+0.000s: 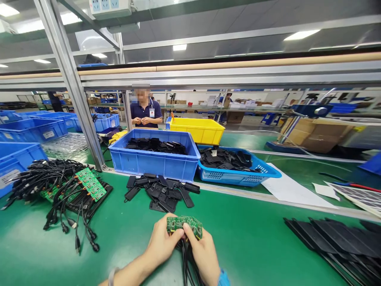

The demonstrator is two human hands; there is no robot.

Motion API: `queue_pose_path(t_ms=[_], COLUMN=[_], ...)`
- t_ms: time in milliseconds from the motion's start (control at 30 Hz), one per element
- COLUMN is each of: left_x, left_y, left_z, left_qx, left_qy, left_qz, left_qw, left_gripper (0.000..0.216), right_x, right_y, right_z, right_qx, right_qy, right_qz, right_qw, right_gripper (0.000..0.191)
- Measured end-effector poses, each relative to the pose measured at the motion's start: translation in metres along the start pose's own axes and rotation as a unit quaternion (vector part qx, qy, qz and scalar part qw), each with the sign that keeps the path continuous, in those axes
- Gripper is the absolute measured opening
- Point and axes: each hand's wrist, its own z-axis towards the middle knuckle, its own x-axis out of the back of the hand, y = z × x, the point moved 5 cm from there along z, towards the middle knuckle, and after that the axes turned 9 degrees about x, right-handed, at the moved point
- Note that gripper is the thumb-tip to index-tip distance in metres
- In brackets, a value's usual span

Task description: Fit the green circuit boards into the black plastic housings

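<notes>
Both my hands hold a green circuit board panel (185,223) above the green bench, at the bottom middle. My left hand (162,240) grips its left end, with the thumb on the near edge. On the right end my right hand (202,250) is closed, its thumb pressed near the middle. Several black cables (186,264) hang down from the board between my hands. Fingers behind the board are hidden. Beyond my hands lies a loose pile of black plastic parts (163,192). To the left, another green circuit board panel (91,184) rests on a heap of black cables (56,174).
A blue bin (154,163) and a blue basket (235,176) hold black parts behind the pile. A yellow bin (196,129) stands further back. Flat black pieces (336,242) lie at right. A metal post (71,83) rises at left. A person (145,111) is across the bench.
</notes>
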Motion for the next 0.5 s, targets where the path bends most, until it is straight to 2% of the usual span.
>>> queue_pose_path(t_ms=[67, 133, 200, 333, 433, 500], left_x=[-0.001, -0.002, -0.001, 0.001, 0.005, 0.012], left_y=[-0.007, -0.011, -0.011, -0.012, -0.018, -0.028], left_z=[0.003, 0.005, 0.006, 0.006, 0.004, 0.005], left_qx=[0.053, 0.082, 0.077, 0.048, 0.06, 0.087], left_qy=[-0.053, -0.087, -0.093, -0.093, -0.119, -0.092], left_qz=[-0.125, -0.187, -0.174, -0.084, -0.045, -0.022], left_qw=[0.989, 0.975, 0.977, 0.991, 0.99, 0.992], left_gripper=[0.037, 0.043, 0.043, 0.038, 0.041, 0.048], right_x=[-0.002, -0.004, -0.006, -0.009, -0.011, -0.012], right_y=[-0.001, -0.003, -0.006, -0.011, -0.015, -0.017], right_z=[0.001, 0.001, 0.002, 0.0, -0.004, -0.007], right_qx=[-0.058, -0.096, -0.092, -0.018, 0.028, 0.052], right_qy=[-0.001, -0.003, -0.021, -0.056, -0.051, -0.032], right_qz=[0.09, 0.157, 0.167, 0.072, 0.017, -0.025], right_qw=[0.994, 0.983, 0.981, 0.996, 0.998, 0.998], right_gripper=[0.041, 0.041, 0.04, 0.03, 0.022, 0.016])
